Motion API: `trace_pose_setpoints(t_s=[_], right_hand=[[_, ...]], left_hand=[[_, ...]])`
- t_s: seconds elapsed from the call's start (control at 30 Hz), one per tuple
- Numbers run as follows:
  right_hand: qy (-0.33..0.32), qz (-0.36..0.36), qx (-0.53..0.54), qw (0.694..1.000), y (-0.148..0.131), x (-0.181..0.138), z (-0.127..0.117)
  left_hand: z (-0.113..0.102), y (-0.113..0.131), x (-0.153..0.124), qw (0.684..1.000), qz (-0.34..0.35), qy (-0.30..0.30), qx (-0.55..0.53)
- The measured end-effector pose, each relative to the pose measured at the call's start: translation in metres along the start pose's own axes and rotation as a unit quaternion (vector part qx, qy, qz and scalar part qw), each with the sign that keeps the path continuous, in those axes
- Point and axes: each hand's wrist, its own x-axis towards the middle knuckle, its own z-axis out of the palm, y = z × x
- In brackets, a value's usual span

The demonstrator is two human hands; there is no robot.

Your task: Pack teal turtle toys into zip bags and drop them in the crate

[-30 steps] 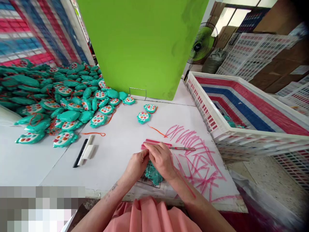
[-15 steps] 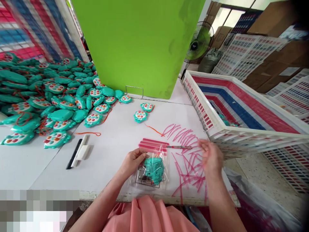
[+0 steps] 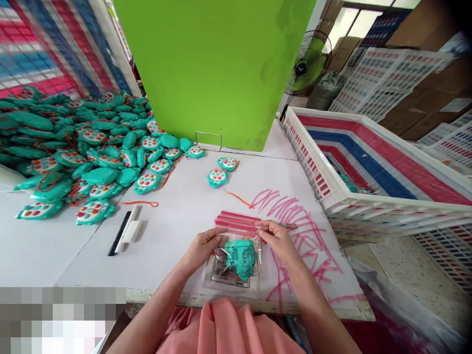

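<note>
A clear plastic bag [image 3: 217, 279] with dark print lies at the front of the table, a teal animal-shaped toy [image 3: 241, 256] inside it, back side up. My left hand [image 3: 205, 244] pinches the bag's upper left corner between thumb and fingers. At the upper right corner, my right hand [image 3: 276, 239] pinches the bag's edge the same way. Just beyond the bag are pink marker stripes [image 3: 236, 220] on the white tabletop. A slim pen-like tool [image 3: 289, 226] lies partly hidden behind my right hand.
Many teal toys [image 3: 99, 176] with coloured buttons are heaped at the left; two more toys [image 3: 217, 177] lie mid-table. A black pen [image 3: 118, 234] and a white marker [image 3: 129, 228] rest left of my hands. A green board [image 3: 214, 73] stands behind, a white crate [image 3: 354, 196] at the right.
My right hand has come in from the right, over the pink scribbles, to the bag's upper right corner and taken hold of it. My left hand still holds the left corner.
</note>
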Motion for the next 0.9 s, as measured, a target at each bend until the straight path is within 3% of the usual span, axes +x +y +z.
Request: trace_pose_setpoints(t_s=[0.3, 0.47, 0.53, 0.6, 0.67, 0.73, 0.77, 0.8, 0.83, 0.9], right_hand=[[0.015, 0.005, 0.016, 1.000, -0.010, 0.000, -0.009], [-0.089, 0.022, -0.090, 0.992, -0.012, 0.003, 0.003], [-0.094, 0.026, -0.096, 0.991, -0.016, 0.004, -0.001], [-0.015, -0.004, -0.090, 0.996, -0.026, 0.008, -0.017], [0.165, -0.107, -0.074, 0.978, -0.044, 0.013, -0.042], [0.382, -0.245, -0.025, 0.891, -0.065, 0.020, -0.066], [0.448, -0.294, -0.006, 0.844, -0.074, 0.023, -0.073], [0.479, -0.325, 0.001, 0.815, -0.081, 0.026, -0.077], [0.474, -0.334, -0.012, 0.815, -0.085, 0.029, -0.076], [0.389, -0.307, -0.085, 0.864, -0.086, 0.037, -0.061]], left_hand=[[-0.003, 0.006, -0.002, 0.995, -0.013, -0.028, -0.096], [0.000, 0.006, -0.002, 0.997, 0.027, 0.018, -0.067], [0.002, 0.005, -0.001, 0.999, 0.019, 0.035, -0.033], [0.004, 0.004, -0.001, 0.999, 0.001, 0.032, 0.023], [0.005, 0.003, -0.002, 0.992, 0.011, 0.029, 0.123], [0.008, 0.001, -0.002, 0.964, 0.067, 0.024, 0.255], [0.009, 0.000, -0.002, 0.941, 0.103, 0.019, 0.323], [0.012, -0.001, -0.001, 0.912, 0.135, 0.015, 0.387], [0.015, -0.002, 0.000, 0.880, 0.159, 0.015, 0.447], [0.022, -0.004, 0.002, 0.814, 0.174, 0.029, 0.553]])
